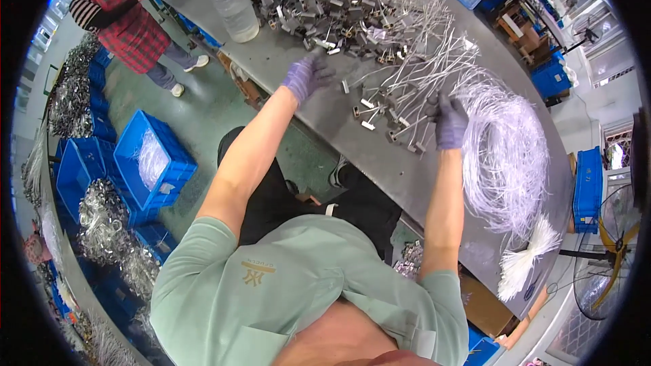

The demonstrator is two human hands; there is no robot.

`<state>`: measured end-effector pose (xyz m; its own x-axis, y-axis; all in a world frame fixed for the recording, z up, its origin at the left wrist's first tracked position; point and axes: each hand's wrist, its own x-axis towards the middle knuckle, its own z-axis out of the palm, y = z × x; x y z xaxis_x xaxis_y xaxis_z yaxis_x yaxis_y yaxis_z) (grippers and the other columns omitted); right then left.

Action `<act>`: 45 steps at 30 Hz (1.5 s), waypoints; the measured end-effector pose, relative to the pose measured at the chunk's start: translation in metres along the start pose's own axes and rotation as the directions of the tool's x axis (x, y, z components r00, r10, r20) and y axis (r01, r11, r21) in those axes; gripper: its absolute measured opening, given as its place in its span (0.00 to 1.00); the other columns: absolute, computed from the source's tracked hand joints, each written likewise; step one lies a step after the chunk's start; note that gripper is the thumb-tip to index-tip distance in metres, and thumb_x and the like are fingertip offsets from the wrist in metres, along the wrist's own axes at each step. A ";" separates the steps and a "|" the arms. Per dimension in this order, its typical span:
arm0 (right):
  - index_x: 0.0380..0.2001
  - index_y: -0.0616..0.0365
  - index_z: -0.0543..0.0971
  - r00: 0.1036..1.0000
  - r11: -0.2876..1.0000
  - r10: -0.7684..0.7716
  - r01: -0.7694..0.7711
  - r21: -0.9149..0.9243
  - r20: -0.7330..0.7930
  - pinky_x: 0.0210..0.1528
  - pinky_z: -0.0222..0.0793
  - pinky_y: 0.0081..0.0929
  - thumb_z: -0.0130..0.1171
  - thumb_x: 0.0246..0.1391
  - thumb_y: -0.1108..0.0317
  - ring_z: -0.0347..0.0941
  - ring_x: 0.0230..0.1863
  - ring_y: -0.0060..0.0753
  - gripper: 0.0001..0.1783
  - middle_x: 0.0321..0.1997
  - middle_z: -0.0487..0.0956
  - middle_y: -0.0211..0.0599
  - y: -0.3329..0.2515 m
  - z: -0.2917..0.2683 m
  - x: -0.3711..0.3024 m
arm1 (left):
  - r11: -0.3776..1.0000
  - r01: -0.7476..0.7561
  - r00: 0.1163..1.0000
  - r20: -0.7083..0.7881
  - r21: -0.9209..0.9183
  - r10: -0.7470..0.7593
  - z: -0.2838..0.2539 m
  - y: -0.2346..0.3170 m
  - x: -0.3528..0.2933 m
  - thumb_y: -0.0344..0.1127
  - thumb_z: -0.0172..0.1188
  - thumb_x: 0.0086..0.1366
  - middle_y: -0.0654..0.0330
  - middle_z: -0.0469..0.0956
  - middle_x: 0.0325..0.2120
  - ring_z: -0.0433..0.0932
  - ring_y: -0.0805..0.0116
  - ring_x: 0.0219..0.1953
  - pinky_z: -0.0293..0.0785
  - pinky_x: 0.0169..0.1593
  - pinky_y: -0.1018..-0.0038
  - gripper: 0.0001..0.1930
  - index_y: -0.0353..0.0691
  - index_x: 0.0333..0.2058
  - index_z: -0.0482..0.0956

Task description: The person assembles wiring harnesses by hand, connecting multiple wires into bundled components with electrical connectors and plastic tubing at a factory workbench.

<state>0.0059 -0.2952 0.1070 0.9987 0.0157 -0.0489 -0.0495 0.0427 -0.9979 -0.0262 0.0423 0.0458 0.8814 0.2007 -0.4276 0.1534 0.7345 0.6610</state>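
Observation:
My left hand [308, 80], in a purple glove, hovers over the near edge of the metal table [339, 114]. Its fingers are apart and slightly blurred, and no held thing shows in them. Just beyond lies a heap of small grey block-shaped parts [298, 3], some with pale wires. My right hand [449, 122], also gloved, is beside loose white wires [434, 54] that end in small blocks. Its fingers are curled in; what they hold, if anything, is hidden. Right of it lies a large coil of clear, thin strands [505, 156].
A clear plastic bottle [230, 3] stands at the table's far left. A white strand bundle [529, 257] lies at the right corner, near a fan [614, 247]. Blue crates [166, 179] stand on the floor at left. Another person [129, 20] stands across the table's left end.

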 end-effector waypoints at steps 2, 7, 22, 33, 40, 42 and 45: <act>0.35 0.63 0.75 0.999 0.999 -0.020 0.018 0.045 0.033 0.21 0.67 0.18 0.57 0.54 0.62 0.73 0.21 0.23 0.14 0.27 0.78 0.39 0.002 0.003 -0.011 | 0.999 0.002 0.999 0.042 -0.032 -0.001 0.000 0.009 0.034 0.50 0.57 0.59 0.49 0.68 0.47 0.71 0.48 0.46 0.69 0.48 0.52 0.29 0.37 0.51 0.64; 0.37 0.62 0.77 0.995 0.996 -0.091 0.090 0.018 0.048 0.22 0.68 0.19 0.59 0.53 0.59 0.72 0.22 0.22 0.16 0.27 0.77 0.35 0.016 0.030 -0.032 | 0.995 -0.052 0.996 -0.080 -0.084 0.045 0.001 0.017 0.066 0.38 0.57 0.59 0.53 0.73 0.39 0.74 0.54 0.39 0.74 0.42 0.55 0.14 0.40 0.41 0.70; 0.43 0.63 0.71 0.780 0.833 0.278 -0.487 0.264 0.560 0.29 0.72 0.25 0.52 0.57 0.65 0.78 0.33 0.36 0.14 0.36 0.78 0.40 0.076 0.204 -0.034 | 0.795 -0.227 0.966 0.027 0.562 0.256 -0.087 0.003 -0.211 0.45 0.45 0.66 0.62 0.67 0.15 0.63 0.74 0.15 0.57 0.20 0.77 0.18 0.38 0.22 0.66; 0.39 0.60 0.72 0.852 0.841 0.279 -0.440 0.315 0.444 0.30 0.74 0.30 0.52 0.57 0.65 0.78 0.35 0.41 0.10 0.37 0.79 0.41 0.116 0.264 0.014 | 0.485 0.134 0.919 -0.292 0.864 0.267 -0.235 -0.033 -0.351 0.56 0.54 0.59 0.65 0.62 0.08 0.62 0.74 0.14 0.57 0.21 0.71 0.27 0.38 0.13 0.68; 0.43 0.65 0.67 0.966 0.847 0.015 -0.149 0.511 0.257 0.25 0.75 0.28 0.50 0.58 0.68 0.78 0.34 0.46 0.13 0.38 0.77 0.49 0.036 0.221 0.013 | 0.451 0.137 0.841 -0.343 0.882 0.417 -0.279 -0.040 -0.357 0.58 0.56 0.58 0.65 0.60 0.08 0.58 0.75 0.16 0.55 0.21 0.71 0.29 0.38 0.12 0.64; 0.44 0.65 0.65 0.974 0.838 0.024 -0.142 0.526 0.224 0.25 0.75 0.27 0.49 0.59 0.68 0.78 0.35 0.47 0.14 0.39 0.76 0.51 0.028 0.209 0.014 | 0.433 0.129 0.845 -0.328 0.892 0.422 -0.284 -0.037 -0.349 0.58 0.55 0.58 0.65 0.60 0.09 0.59 0.76 0.16 0.55 0.21 0.71 0.29 0.39 0.12 0.64; 0.45 0.65 0.65 0.975 0.811 0.043 -0.160 0.563 0.216 0.25 0.76 0.26 0.49 0.59 0.68 0.78 0.35 0.47 0.14 0.40 0.76 0.52 0.027 0.199 0.011 | 0.457 0.115 0.845 -0.329 0.882 0.422 -0.276 -0.033 -0.344 0.58 0.55 0.59 0.66 0.61 0.09 0.60 0.76 0.15 0.55 0.21 0.72 0.28 0.40 0.12 0.64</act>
<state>0.0131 -0.0953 0.0882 0.9692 0.2327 -0.0811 -0.2078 0.5944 -0.7768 -0.4581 0.1274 0.0008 0.6624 0.6928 -0.2851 0.5656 -0.2130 0.7967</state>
